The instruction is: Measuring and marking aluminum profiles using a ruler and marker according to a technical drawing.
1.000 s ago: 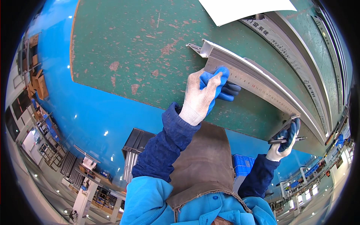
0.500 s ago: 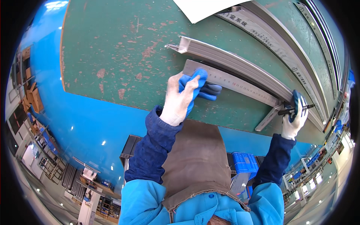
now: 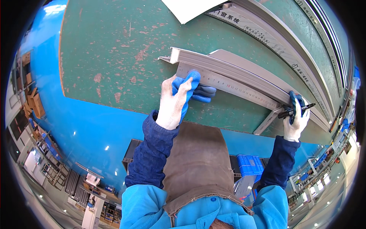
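Observation:
A grey metal profile [image 3: 228, 73] lies aslant across the green worktable, its cut end at the left. Along its near side runs the steel blade of a try square [image 3: 244, 90], and the square's short stock [image 3: 268, 121] points toward me at the right. My left hand [image 3: 177, 95], in a white and blue glove, pinches the blade near its left end. In my right hand [image 3: 296, 120], gloved alike, a black marker [image 3: 296, 111] lies across the fingers. The right fingertips reach the profile beside the square's corner; their exact contact is partly hidden.
White paper [image 3: 188, 9] lies at the table's far edge. Long wrapped profiles [image 3: 274, 47] curve along the right side, with more [image 3: 324, 36] beyond them. The worn green table [image 3: 114, 49] ends at a near edge above a blue floor [image 3: 91, 126]. A blue crate [image 3: 249, 166] stands below.
The view has shifted slightly. The profile's left end sits nearer me, and a broad grey face shows behind it. The square and both hands have moved a little left in view, still holding on.

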The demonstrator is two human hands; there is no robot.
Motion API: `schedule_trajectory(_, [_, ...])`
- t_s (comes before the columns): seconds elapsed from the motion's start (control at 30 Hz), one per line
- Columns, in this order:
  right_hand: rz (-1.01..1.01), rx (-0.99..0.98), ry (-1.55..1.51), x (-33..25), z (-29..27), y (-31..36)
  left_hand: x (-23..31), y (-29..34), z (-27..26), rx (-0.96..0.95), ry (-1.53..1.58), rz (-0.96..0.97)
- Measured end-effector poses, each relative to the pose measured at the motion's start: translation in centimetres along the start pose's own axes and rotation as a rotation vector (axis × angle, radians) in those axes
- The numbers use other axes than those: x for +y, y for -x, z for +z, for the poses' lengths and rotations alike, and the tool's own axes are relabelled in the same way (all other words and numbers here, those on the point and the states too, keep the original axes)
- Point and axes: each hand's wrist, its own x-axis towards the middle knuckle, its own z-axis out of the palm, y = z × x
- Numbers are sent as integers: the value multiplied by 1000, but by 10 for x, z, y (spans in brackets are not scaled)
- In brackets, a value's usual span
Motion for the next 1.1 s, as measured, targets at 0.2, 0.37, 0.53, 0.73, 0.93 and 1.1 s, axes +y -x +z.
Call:
schedule_trajectory(0.2, [-50, 1, 91, 3, 3, -4, 11, 1, 16, 9, 58, 82])
schedule_trajectory(0.37, [111, -137, 171, 11, -3, -2, 12, -1, 15, -21, 55, 53])
schedule_trajectory(0.53, [104, -163, 73, 15, -2, -3, 7, -3, 4, -50, 27, -8])
schedule_trajectory(0.73, [56, -240, 162, 14, -8, -6, 10, 0, 5, -59, -9, -2])
schedule_trajectory(0.93, [-2, -133, -7, 7, -5, -10, 18, 0, 12, -122, -4, 35])
schedule_trajectory(1.1, [5, -116, -231, 6, -6, -23, 18, -2, 11, -177, -35, 67])
